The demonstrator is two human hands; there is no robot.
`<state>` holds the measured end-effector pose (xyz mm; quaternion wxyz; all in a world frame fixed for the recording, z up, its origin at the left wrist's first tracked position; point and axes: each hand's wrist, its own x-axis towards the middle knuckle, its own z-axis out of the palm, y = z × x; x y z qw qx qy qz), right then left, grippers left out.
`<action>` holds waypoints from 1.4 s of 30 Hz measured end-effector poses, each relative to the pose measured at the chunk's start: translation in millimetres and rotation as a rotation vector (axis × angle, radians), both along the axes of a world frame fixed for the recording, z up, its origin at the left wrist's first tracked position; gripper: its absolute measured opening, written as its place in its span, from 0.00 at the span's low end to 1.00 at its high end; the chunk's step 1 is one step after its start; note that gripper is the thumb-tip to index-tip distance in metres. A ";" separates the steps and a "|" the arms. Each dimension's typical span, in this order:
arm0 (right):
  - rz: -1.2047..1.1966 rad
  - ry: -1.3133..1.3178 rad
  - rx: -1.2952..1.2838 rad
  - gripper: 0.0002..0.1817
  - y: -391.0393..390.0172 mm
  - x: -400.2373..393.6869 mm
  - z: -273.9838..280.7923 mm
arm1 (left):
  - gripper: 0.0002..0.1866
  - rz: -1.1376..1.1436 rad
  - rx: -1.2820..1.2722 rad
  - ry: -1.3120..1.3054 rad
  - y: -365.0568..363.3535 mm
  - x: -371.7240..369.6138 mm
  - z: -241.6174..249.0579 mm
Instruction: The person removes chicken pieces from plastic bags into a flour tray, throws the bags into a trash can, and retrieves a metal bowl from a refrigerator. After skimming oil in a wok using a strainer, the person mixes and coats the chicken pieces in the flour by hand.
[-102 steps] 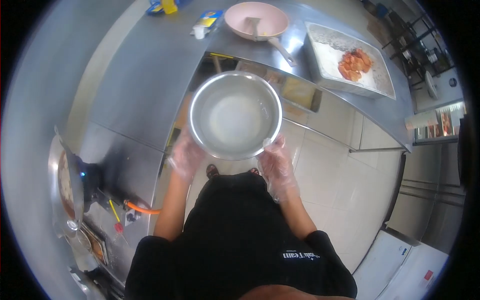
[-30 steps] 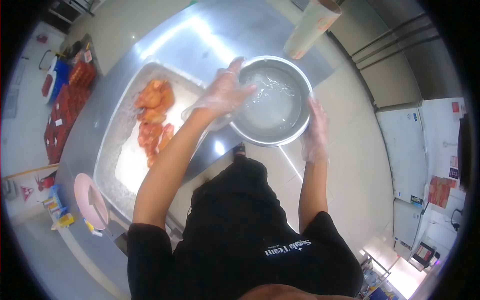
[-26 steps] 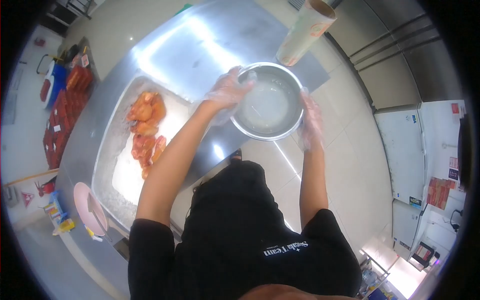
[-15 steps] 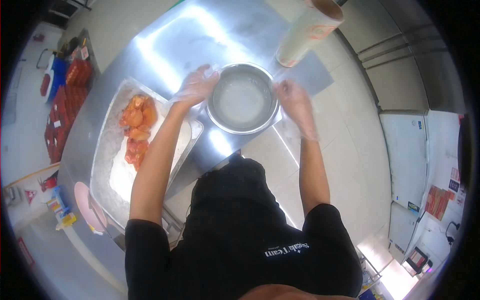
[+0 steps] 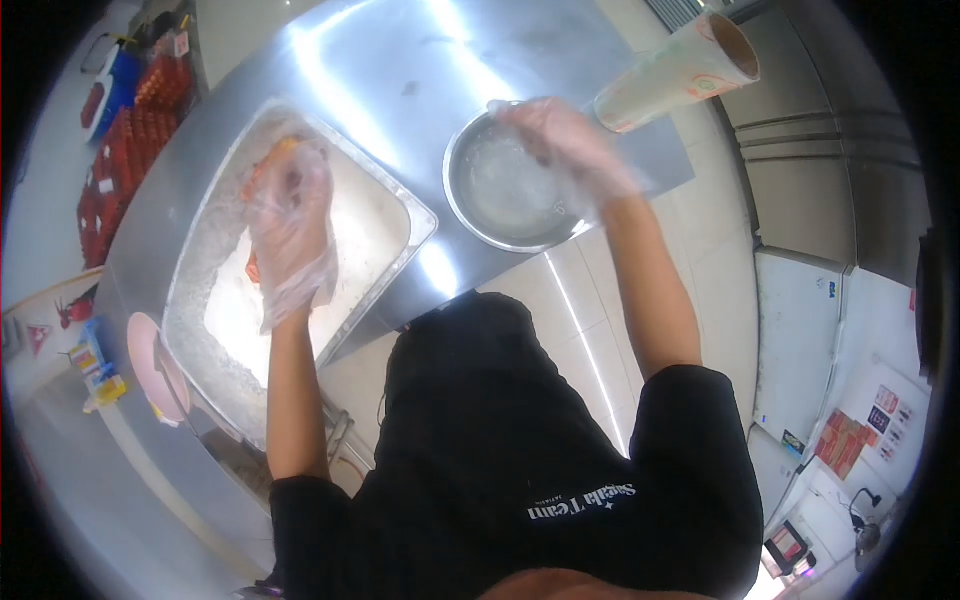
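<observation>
A metal tray (image 5: pixel 413 205) on the left of the steel table holds white powder (image 5: pixel 360 215) and orange-red raw chicken (image 5: pixel 275 158). My left hand (image 5: pixel 295 215), in a clear plastic glove, is over the chicken with its fingers bent round part of it, covering most of the pieces. To the tray's right is a round metal bowl (image 5: pixel 462 205) of cloudy liquid (image 5: pixel 505 190). My right hand (image 5: pixel 570 145), also gloved, reaches across the bowl's upper right, its fingers by the far rim. Motion smears them, and how they are held is unclear.
A large roll of plastic film (image 5: pixel 670 80) lies at the steel table's (image 5: pixel 400 90) far right. Beyond the tray's left side is a pink round item (image 5: pixel 158 368). Red egg trays (image 5: pixel 130 190) are stacked at the far left. Steel and white cabinets (image 5: pixel 800 330) stand at the right.
My left hand has moved from the bowl's left side to the chicken in the tray. My right hand has shifted up and left over the bowl. The view has shifted too.
</observation>
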<state>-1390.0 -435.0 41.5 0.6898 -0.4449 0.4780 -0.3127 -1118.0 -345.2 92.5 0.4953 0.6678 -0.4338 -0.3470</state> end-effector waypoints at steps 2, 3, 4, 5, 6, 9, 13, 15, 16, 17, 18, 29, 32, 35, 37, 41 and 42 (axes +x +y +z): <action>-0.110 0.103 -0.069 0.17 8.2 8.7 46.9 | 0.15 0.045 0.044 0.030 11.4 0.0 8.5; -0.083 0.127 -0.060 0.17 8.0 8.3 58.6 | 0.16 0.049 0.053 -0.035 16.0 4.1 9.1; -0.056 0.149 -0.053 0.17 7.8 4.9 67.6 | 0.16 0.053 0.061 -0.101 20.8 8.5 9.8; -0.031 0.171 -0.049 0.18 7.0 2.9 71.6 | 0.17 -0.036 0.128 -0.216 24.6 15.6 9.0; -0.033 0.150 -0.103 0.18 8.2 2.2 71.2 | 0.17 -0.128 0.198 -0.331 29.4 23.1 6.4; -0.017 0.309 -0.298 0.19 9.8 -1.3 62.7 | 0.19 -0.333 0.258 -0.597 52.6 18.4 -2.1; -0.012 0.723 -0.506 0.21 6.0 -23.4 12.6 | 0.20 -0.482 0.217 -0.832 85.8 12.1 -51.4; -0.011 0.700 -0.515 0.23 12.0 -26.7 -15.4 | 0.19 -0.501 0.353 -0.720 90.3 7.7 -66.1; 0.011 0.672 -0.501 0.23 19.7 -26.4 -22.9 | 0.19 -0.511 0.423 -0.660 92.2 3.8 -67.7; 0.031 0.645 -0.487 0.24 25.5 -26.3 -25.5 | 0.17 -0.496 0.390 -0.744 92.6 0.4 -65.2; 0.005 0.542 -0.335 0.21 30.3 -21.3 -15.9 | 0.17 -0.502 0.343 -0.784 95.9 3.1 -69.6; -0.150 0.275 0.094 0.14 13.3 22.6 -95.4 | 0.23 -0.530 0.261 -0.884 113.5 15.4 -85.0; -0.187 0.165 0.049 0.15 15.8 28.5 35.6 | 0.23 -0.543 0.333 -0.882 113.0 11.5 -75.7; -0.281 0.123 -0.058 0.16 24.7 31.0 69.4 | 0.24 -0.551 0.362 -0.811 110.0 13.0 -71.6; -0.254 0.110 -0.159 0.18 22.6 15.7 58.5 | 0.19 -0.520 0.228 -0.905 115.2 13.4 -78.0; -0.039 0.520 -0.390 0.18 5.5 -12.7 26.8 | 0.17 -0.535 0.192 -0.945 125.0 17.0 -79.9; -0.037 0.672 -0.458 0.17 3.2 -19.5 10.7 | 0.18 -0.554 0.196 -0.948 127.9 18.4 -78.5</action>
